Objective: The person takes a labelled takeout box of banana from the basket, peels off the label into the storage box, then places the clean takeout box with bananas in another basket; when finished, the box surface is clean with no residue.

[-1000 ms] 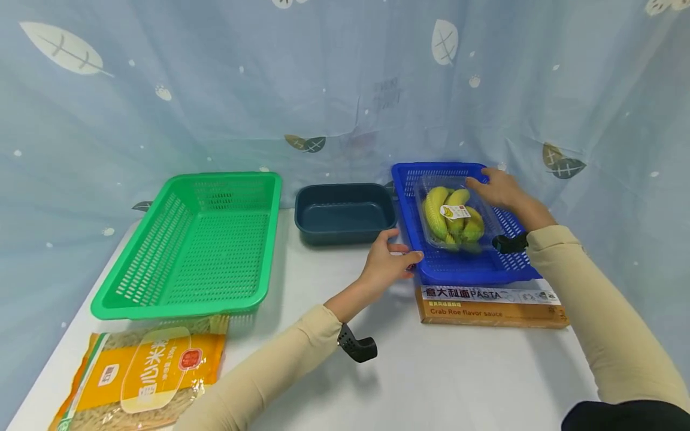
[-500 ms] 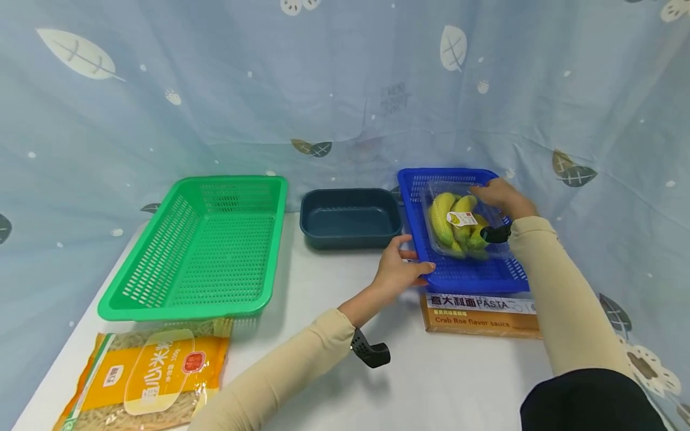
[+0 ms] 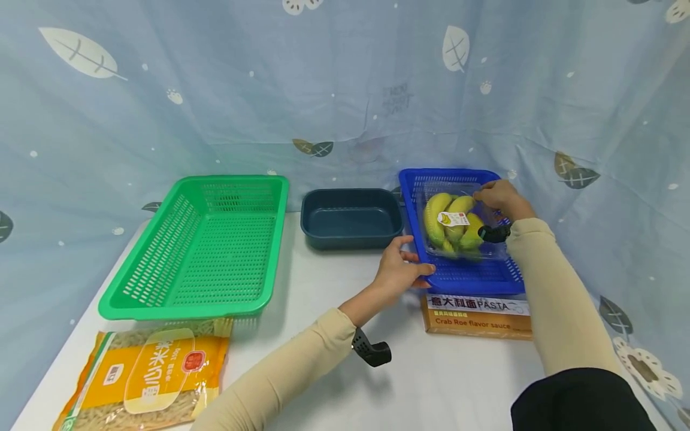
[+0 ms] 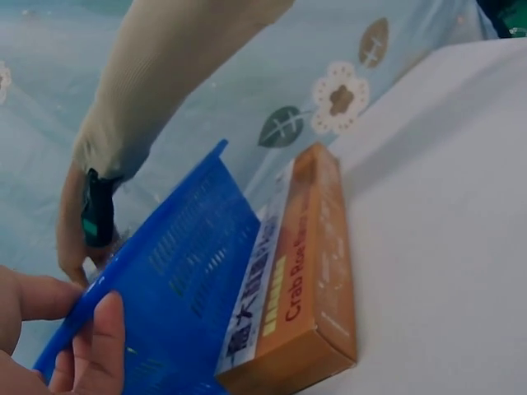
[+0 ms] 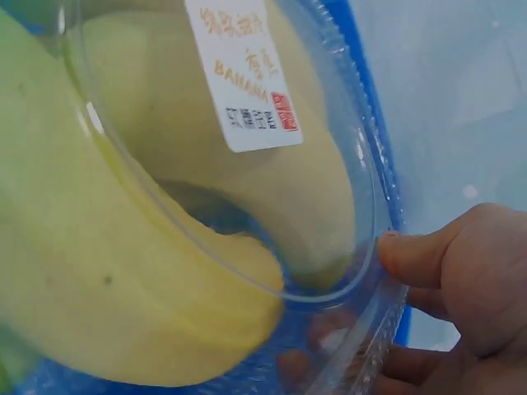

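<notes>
Clear plastic box of bananas [image 3: 454, 230] lies inside the blue basket [image 3: 458, 282] at the right, a white label showing on it. My right hand [image 3: 504, 197] pinches the box's far right edge; in the right wrist view the thumb [image 5: 412, 257] presses on the rim and the fingers are beneath, seen through the plastic. At the basket's near left side, my left hand [image 3: 396, 270] grips the rim between thumb and fingers, plain in the left wrist view [image 4: 62, 329]. The basket stands tilted in that view, and the right hand [image 4: 76, 239] shows behind it.
A pasta box [image 3: 477, 323] lies along the basket's near side. Left of the basket stands a dark blue tub [image 3: 351, 239], then a green basket [image 3: 185, 312]. In front of that lies an orange bag of noodles [image 3: 153, 371]. A patterned curtain [image 3: 345, 90] hangs behind.
My right forearm has swung inward and covers more of the pasta box. The banana box has shifted slightly left within the blue basket in the last half second. My left hand keeps its grip.
</notes>
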A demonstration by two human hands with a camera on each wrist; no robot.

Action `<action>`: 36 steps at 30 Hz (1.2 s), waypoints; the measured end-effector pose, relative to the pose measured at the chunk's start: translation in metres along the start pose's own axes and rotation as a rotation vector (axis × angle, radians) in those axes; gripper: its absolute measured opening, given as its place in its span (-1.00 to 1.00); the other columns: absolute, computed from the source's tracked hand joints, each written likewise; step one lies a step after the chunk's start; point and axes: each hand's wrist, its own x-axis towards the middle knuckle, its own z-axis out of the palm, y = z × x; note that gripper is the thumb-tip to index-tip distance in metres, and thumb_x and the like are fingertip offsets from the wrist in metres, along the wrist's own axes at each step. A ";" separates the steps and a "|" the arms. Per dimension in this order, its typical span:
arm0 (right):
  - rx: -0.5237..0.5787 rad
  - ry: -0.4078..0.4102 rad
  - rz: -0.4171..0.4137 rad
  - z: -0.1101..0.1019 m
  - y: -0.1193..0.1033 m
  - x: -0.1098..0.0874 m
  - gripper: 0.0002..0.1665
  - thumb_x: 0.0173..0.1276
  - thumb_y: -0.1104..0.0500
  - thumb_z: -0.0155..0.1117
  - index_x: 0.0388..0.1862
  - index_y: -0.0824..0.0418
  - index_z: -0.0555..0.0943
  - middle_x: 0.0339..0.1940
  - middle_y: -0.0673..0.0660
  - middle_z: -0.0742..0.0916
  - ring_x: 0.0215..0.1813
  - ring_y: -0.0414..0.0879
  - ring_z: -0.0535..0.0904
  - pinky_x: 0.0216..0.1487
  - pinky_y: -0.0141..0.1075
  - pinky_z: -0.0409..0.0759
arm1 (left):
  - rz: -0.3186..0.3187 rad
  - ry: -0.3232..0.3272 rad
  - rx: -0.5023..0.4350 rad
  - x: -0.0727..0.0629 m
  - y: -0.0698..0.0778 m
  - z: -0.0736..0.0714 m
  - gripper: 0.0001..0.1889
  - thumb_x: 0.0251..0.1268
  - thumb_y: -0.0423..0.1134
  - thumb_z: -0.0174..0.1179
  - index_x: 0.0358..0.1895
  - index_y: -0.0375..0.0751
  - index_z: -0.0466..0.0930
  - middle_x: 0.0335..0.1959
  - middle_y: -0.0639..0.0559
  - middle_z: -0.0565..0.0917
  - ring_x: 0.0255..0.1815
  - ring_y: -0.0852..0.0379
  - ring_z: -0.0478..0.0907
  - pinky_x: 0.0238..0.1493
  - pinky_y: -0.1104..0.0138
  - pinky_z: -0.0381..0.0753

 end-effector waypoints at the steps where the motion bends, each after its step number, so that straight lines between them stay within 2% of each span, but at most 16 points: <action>1: 0.007 0.014 -0.008 0.000 -0.001 0.000 -0.23 0.58 0.04 0.00 0.54 0.48 0.10 -0.77 -0.04 0.38 -0.68 -0.15 0.27 -0.44 -0.13 0.52 | -0.002 0.003 0.001 0.001 0.000 0.000 -0.23 0.08 -0.58 0.42 0.37 -0.11 0.35 -0.22 -0.11 0.51 -0.46 0.05 0.63 -0.49 0.24 0.72; 4: 0.056 0.088 -0.020 -0.001 -0.004 -0.003 -0.29 0.57 0.08 0.03 0.51 0.47 0.19 -0.61 0.05 0.51 -0.61 -0.10 0.34 -0.37 -0.07 0.54 | -0.004 0.007 0.007 0.004 0.000 0.000 -0.25 0.09 -0.56 0.42 0.37 -0.11 0.35 -0.22 -0.11 0.51 -0.41 0.01 0.64 -0.49 0.24 0.72; 7: 0.106 0.165 -0.030 -0.005 -0.009 -0.007 -0.31 0.57 0.09 0.04 0.50 0.45 0.21 -0.20 0.24 0.59 -0.44 -0.02 0.43 -0.25 0.01 0.57 | -0.005 0.001 0.015 0.006 0.001 -0.002 -0.25 0.12 -0.55 0.41 0.39 -0.13 0.34 -0.20 -0.13 0.52 -0.36 -0.03 0.66 -0.46 0.24 0.73; 8: 0.123 0.182 -0.036 -0.006 -0.011 -0.009 -0.30 0.57 0.07 0.03 0.52 0.44 0.19 -0.04 0.31 0.57 -0.34 0.01 0.46 -0.20 0.06 0.57 | -0.006 -0.001 0.023 0.007 0.001 -0.003 -0.25 0.13 -0.53 0.41 0.40 -0.14 0.33 -0.19 -0.14 0.52 -0.35 -0.04 0.66 -0.44 0.24 0.73; 9: 0.129 0.201 -0.044 -0.008 -0.012 -0.010 -0.29 0.57 0.06 0.03 0.53 0.42 0.18 0.03 0.37 0.54 -0.32 0.03 0.46 -0.17 0.07 0.58 | -0.007 0.000 0.032 0.008 0.001 -0.003 -0.25 0.14 -0.51 0.42 0.41 -0.15 0.32 -0.16 -0.14 0.53 -0.33 -0.04 0.67 -0.41 0.23 0.73; 11: 0.143 0.221 -0.059 -0.013 -0.014 -0.013 -0.25 0.58 0.01 0.00 0.57 0.37 0.14 0.26 0.45 0.43 -0.08 0.15 0.50 -0.12 0.07 0.62 | -0.010 0.001 0.052 0.009 0.004 -0.006 -0.24 0.16 -0.44 0.44 0.43 -0.18 0.29 -0.09 -0.15 0.54 -0.30 -0.02 0.68 -0.34 0.22 0.74; 13: 0.163 0.247 -0.083 -0.017 -0.018 -0.018 -0.22 0.57 -0.05 0.00 0.58 0.33 0.12 0.34 0.48 0.39 0.08 0.22 0.48 -0.13 0.00 0.68 | -0.007 0.007 0.086 0.009 0.008 -0.009 -0.21 0.18 -0.33 0.46 0.46 -0.17 0.25 0.04 -0.18 0.55 -0.24 0.01 0.69 -0.22 0.18 0.74; 16: 0.221 0.289 -0.128 -0.023 -0.029 -0.028 -0.18 0.55 -0.10 0.01 0.59 0.31 0.11 0.37 0.50 0.38 0.22 0.26 0.46 -0.26 -0.19 0.73 | 0.021 0.026 0.149 0.010 0.019 -0.017 -0.13 0.18 -0.13 0.48 0.51 -0.12 0.18 0.25 -0.20 0.48 -0.05 0.00 0.66 -0.02 0.14 0.68; 17: 0.245 0.297 -0.140 -0.024 -0.034 -0.031 -0.17 0.55 -0.11 0.02 0.60 0.30 0.11 0.37 0.49 0.38 0.21 0.24 0.48 -0.29 -0.24 0.72 | 0.033 0.031 0.170 0.010 0.023 -0.019 -0.10 0.17 -0.07 0.48 0.52 -0.09 0.16 0.30 -0.19 0.45 0.03 0.00 0.63 0.04 0.13 0.65; 21: 0.327 0.327 -0.163 -0.026 -0.052 -0.045 -0.16 0.54 -0.13 0.04 0.59 0.28 0.11 0.40 0.49 0.37 0.22 0.24 0.52 -0.32 -0.35 0.71 | 0.095 0.047 0.213 0.008 0.039 -0.028 -0.03 0.15 0.08 0.46 0.56 -0.03 0.09 0.37 -0.16 0.38 0.33 -0.06 0.44 0.16 0.11 0.57; 24: 0.373 0.339 -0.175 -0.021 -0.063 -0.053 -0.19 0.54 -0.13 0.05 0.57 0.28 0.15 0.38 0.48 0.40 0.23 0.24 0.53 -0.30 -0.35 0.71 | 0.130 0.044 0.212 0.007 0.048 -0.032 0.00 0.14 0.13 0.45 0.57 0.02 0.06 0.40 -0.16 0.36 0.40 -0.08 0.37 0.19 0.08 0.56; 27: 0.407 0.349 -0.208 -0.014 -0.072 -0.062 -0.24 0.53 -0.12 0.08 0.51 0.29 0.23 0.31 0.45 0.44 0.09 0.15 0.60 -0.31 -0.35 0.71 | 0.147 0.034 0.208 0.005 0.055 -0.033 0.03 0.12 0.15 0.45 0.58 0.07 0.02 0.45 -0.16 0.30 0.41 -0.10 0.35 0.19 0.07 0.56; 29: 0.425 0.352 -0.239 -0.009 -0.078 -0.070 -0.28 0.53 -0.11 0.09 0.47 0.31 0.27 0.22 0.34 0.47 -0.04 0.04 0.62 -0.32 -0.35 0.71 | 0.155 0.017 0.171 0.004 0.058 -0.033 0.06 0.12 0.15 0.45 0.60 0.12 -0.04 0.48 -0.16 0.25 0.39 -0.11 0.38 0.18 0.06 0.57; 32: 0.487 0.331 -0.286 0.001 -0.088 -0.082 -0.37 0.53 -0.05 0.13 0.38 0.32 0.34 0.13 0.22 0.51 -0.21 -0.11 0.64 -0.33 -0.33 0.72 | 0.177 0.004 0.057 0.001 0.061 -0.033 0.06 0.16 0.11 0.43 0.61 0.18 -0.12 0.49 -0.16 0.21 0.31 -0.11 0.47 0.13 0.04 0.60; 36: 0.617 0.269 -0.324 0.014 -0.097 -0.095 -0.49 0.49 0.00 0.23 0.24 0.27 0.41 0.06 0.21 0.54 -0.32 -0.15 0.64 -0.32 -0.28 0.73 | 0.249 -0.008 -0.099 -0.004 0.064 -0.036 -0.02 0.22 0.00 0.40 0.58 0.17 -0.09 0.42 -0.16 0.28 0.21 -0.07 0.55 0.09 -0.04 0.61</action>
